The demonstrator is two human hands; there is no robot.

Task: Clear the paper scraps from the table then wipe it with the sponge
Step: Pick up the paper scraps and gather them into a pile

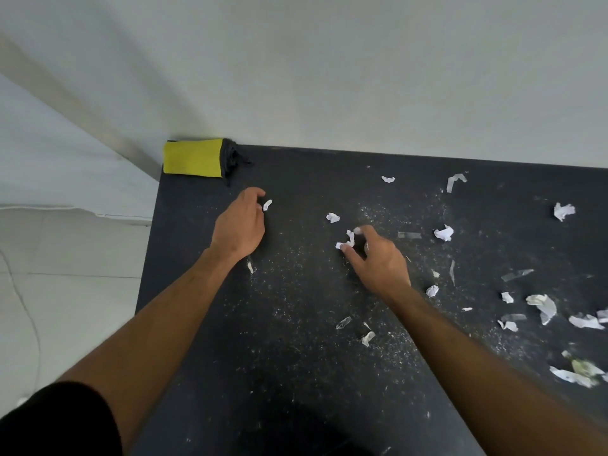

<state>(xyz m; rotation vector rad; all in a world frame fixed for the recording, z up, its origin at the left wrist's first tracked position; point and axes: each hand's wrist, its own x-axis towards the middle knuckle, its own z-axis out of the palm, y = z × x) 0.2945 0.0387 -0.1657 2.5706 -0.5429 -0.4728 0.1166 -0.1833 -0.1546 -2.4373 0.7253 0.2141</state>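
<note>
A black table (296, 373) carries several white paper scraps, most of them on its right half, such as the ones at the right edge (543, 306). A yellow sponge (192, 157) with a dark scouring side lies at the far left corner against the wall. My left hand (240, 223) rests below the sponge, its fingertips pinching a small white scrap (267, 204). My right hand (378, 258) is at the table's middle, thumb and forefinger closed on a crumpled scrap (348, 238).
Fine white dust and a few clear tape bits (409, 235) speckle the table top. A white wall stands right behind the table. The table's left edge drops to a pale tiled floor (65, 291) with a thin cable.
</note>
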